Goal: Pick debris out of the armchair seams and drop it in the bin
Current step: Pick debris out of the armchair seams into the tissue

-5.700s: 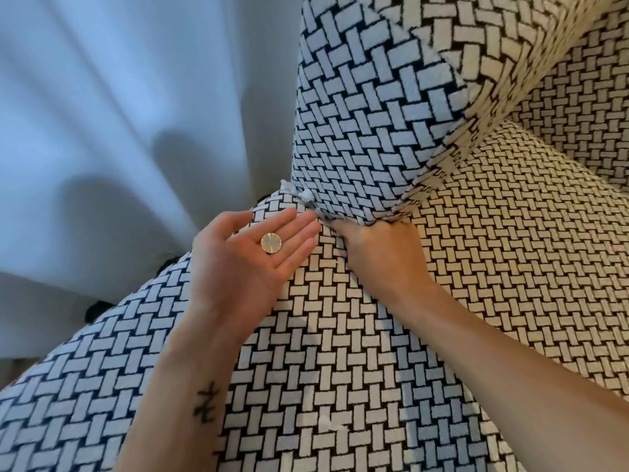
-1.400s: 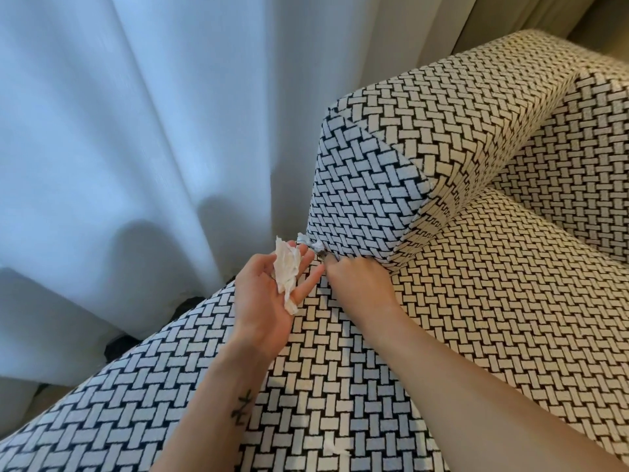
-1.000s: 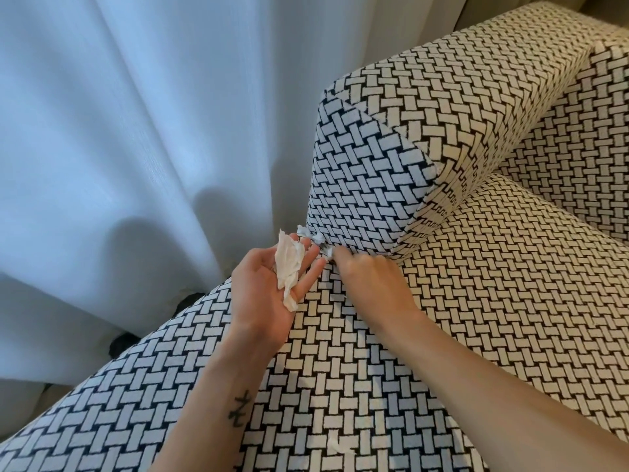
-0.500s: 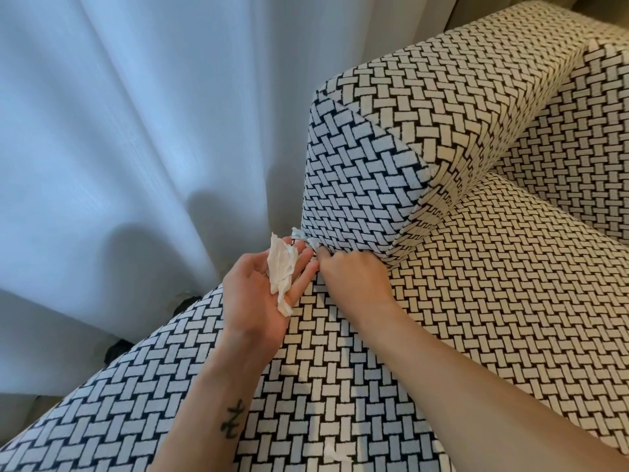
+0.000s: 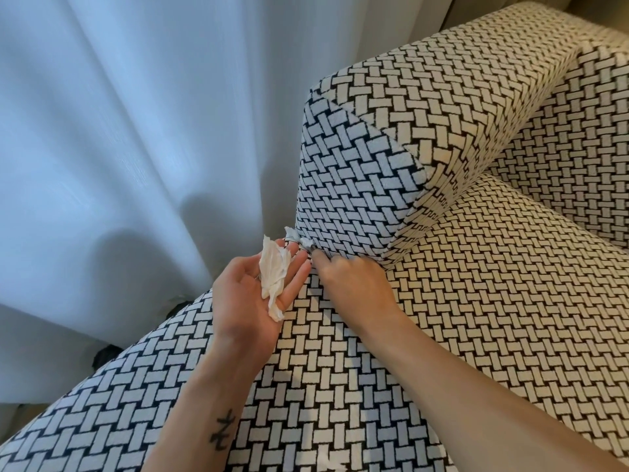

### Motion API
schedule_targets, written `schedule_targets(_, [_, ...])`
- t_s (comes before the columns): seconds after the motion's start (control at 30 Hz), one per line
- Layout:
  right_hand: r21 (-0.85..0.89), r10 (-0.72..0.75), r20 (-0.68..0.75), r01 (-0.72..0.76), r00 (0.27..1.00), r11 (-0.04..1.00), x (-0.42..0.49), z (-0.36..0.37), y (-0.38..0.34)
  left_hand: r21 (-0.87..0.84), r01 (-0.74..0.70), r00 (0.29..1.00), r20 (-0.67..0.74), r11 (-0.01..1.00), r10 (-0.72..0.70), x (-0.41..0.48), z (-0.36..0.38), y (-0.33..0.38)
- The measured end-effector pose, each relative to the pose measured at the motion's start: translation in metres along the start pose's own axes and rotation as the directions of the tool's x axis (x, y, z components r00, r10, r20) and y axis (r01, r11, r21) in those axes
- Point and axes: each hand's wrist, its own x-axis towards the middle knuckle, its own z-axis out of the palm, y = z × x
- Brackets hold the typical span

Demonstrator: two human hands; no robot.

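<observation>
The armchair (image 5: 476, 301) is covered in black-and-white woven-pattern fabric, its armrest (image 5: 391, 137) rising above the seat. My left hand (image 5: 248, 294) lies palm up on the seat, holding a crumpled white tissue (image 5: 274, 274) across its fingers. My right hand (image 5: 350, 281) is knuckles up beside it, fingertips pinched at a small white scrap (image 5: 299, 238) stuck in the seam at the armrest's lower front corner. Whether a coin lies under the tissue cannot be seen.
A white curtain (image 5: 136, 148) hangs close along the chair's left side. A small white fleck (image 5: 330, 459) lies on the seat near the bottom edge. Something dark (image 5: 105, 352) shows on the floor under the curtain. No bin is in view.
Since 5.7 s ago the tissue has come to lie in my left palm where a coin lay bare. Over the last second both hands have stayed at the seam, with only slight shifts.
</observation>
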Motion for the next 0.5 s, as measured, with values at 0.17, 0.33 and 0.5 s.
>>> schedule_targets(0.17, [0.019,0.009,-0.08,-0.008,0.997,1.0,-0.0027,0.0016,0.0015,-0.003,0.0,1.0,0.008,1.0,0.0,-0.0007,0.0016,-0.0007])
schedule_targets(0.33, [0.058,0.002,-0.121,0.005,0.993,0.998,-0.005,0.0006,0.0023,-0.009,0.004,1.0,0.01,1.0,-0.004,0.0005,-0.0002,-0.0012])
schedule_targets(0.5, [0.084,-0.013,-0.154,0.026,0.988,0.996,-0.0077,-0.0035,0.0052,-0.001,-0.008,1.0,0.011,1.0,0.008,0.0017,-0.0021,-0.0016])
